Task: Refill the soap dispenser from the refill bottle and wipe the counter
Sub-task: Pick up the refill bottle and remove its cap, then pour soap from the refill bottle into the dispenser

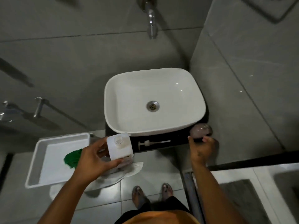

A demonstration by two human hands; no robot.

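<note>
My left hand [95, 160] grips a white square refill bottle [120, 147] with an open neck, held upright at the left front corner of the black counter [178, 139]. My right hand [201, 150] wraps around a round, translucent pinkish soap dispenser [200, 130] standing at the counter's right front corner. A white pump head with its tube [152, 143] lies flat on the counter between both hands. A white cloth [129, 171] hangs below the bottle.
A white basin [113, 97] with a metal drain fills most of the counter, under a wall tap [151, 21]. A white tray [38, 159] holding a green cloth [72, 160] sits at the left. A grey wall stands to the right; my feet are on the tiled floor.
</note>
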